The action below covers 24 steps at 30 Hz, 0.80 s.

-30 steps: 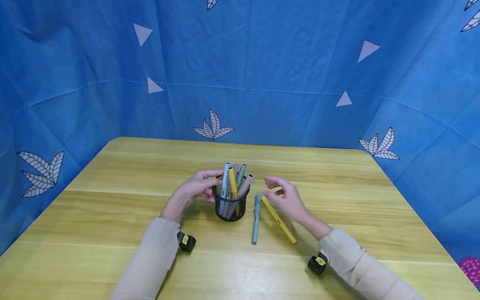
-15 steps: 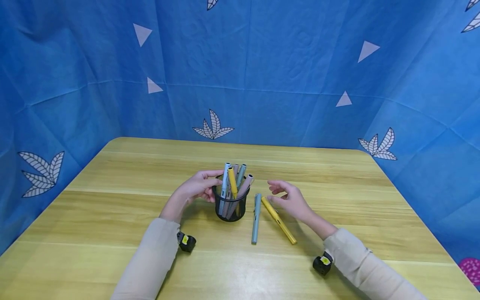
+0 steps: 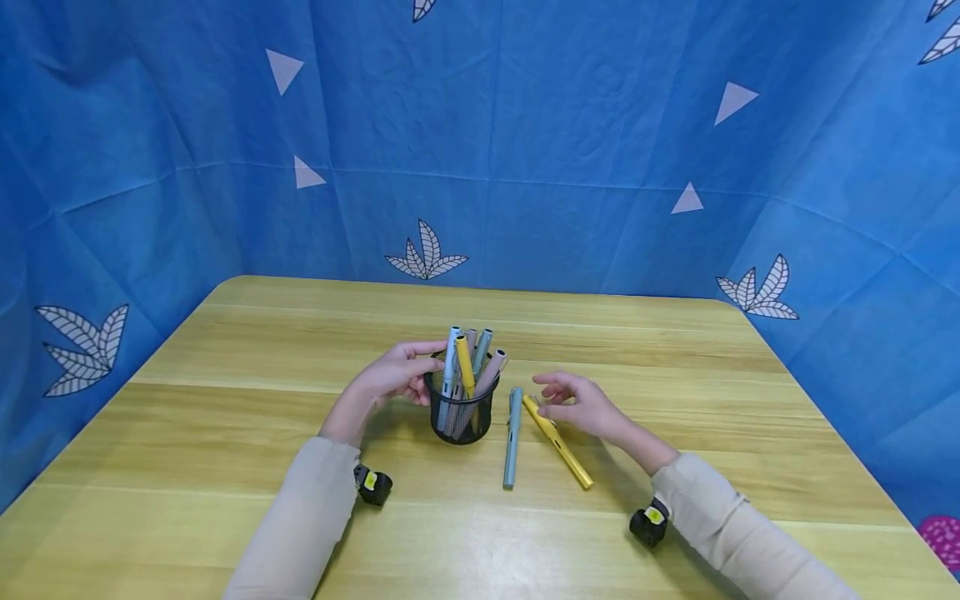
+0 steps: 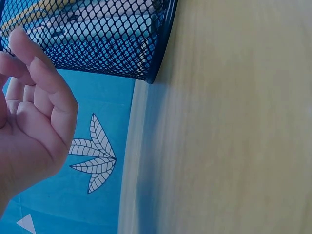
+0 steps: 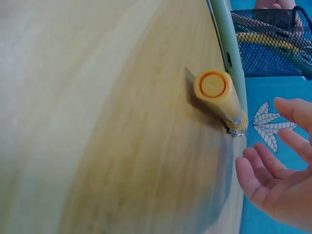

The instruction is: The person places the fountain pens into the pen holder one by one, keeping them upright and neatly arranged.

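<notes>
A black mesh pen holder point(image 3: 486, 414) stands upright mid-table, with several light-blue, yellow, mauve and grey-green pens in it. My left hand point(image 3: 397, 372) holds its left rim between thumb and fingers; in the left wrist view, fingertips lie against the mesh wall point(image 4: 105, 63). Right of the holder lie a grey-green pen point(image 3: 512, 442) and a yellow pen point(image 3: 564, 452), their far ends close together. Over the yellow pen's far end is my right hand point(image 3: 581, 406), fingers loosely bent. The right wrist view shows a gap between that hand point(image 5: 280, 187) and the yellow pen point(image 5: 219, 100).
The wooden table point(image 3: 300, 317) has rounded far corners. A blue curtain point(image 3: 480, 125) with leaf and triangle prints hangs behind and beside it. Each wrist wears a small black camera point(image 3: 372, 486).
My right hand has drawn slightly back to the right, then lowered toward the yellow pen. The left hand, the holder and both loose pens have stayed in place.
</notes>
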{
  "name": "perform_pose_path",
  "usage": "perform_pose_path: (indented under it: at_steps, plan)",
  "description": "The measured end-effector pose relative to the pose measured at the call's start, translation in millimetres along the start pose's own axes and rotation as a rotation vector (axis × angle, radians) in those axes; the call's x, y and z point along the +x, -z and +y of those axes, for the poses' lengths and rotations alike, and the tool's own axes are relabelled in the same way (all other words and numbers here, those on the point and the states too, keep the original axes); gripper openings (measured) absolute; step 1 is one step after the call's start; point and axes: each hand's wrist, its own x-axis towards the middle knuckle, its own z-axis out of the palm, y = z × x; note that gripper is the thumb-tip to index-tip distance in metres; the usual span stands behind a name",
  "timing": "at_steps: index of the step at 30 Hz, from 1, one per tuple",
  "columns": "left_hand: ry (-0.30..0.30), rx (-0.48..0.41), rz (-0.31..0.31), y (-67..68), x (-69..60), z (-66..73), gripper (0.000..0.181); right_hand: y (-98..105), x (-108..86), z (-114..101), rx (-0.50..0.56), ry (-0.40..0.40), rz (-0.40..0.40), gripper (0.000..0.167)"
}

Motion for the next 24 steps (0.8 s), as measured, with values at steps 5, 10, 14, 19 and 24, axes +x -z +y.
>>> perform_pose_path:
  at_steps: [5, 10, 14, 19, 24]
  plan:
    - [0.003, -0.002, 0.0, 0.0, 0.0, 0.0, 0.05, 1.3, 0.2, 4.5, 0.01, -0.035, -0.051, 0.048]
    - [0.0, 0.003, -0.004, 0.0, -0.2, 0.6, 0.051, 3.7, 1.5, 7.7, 0.048, -0.065, -0.08, 0.051]
    - [-0.004, 0.01, -0.001, 0.4, 0.7, -0.4, 0.051, 3.9, 3.7, 8.3, 0.046, -0.084, -0.099, 0.052]
    - [0.0, 0.011, 0.005, 0.6, 1.6, -0.9, 0.051, 3.6, 4.8, 8.1, 0.037, -0.092, -0.126, 0.053]
    - [0.002, 0.005, 0.002, -0.4, 0.5, 0.2, 0.051, 4.0, 4.3, 9.3, 0.004, -0.066, -0.149, 0.053]
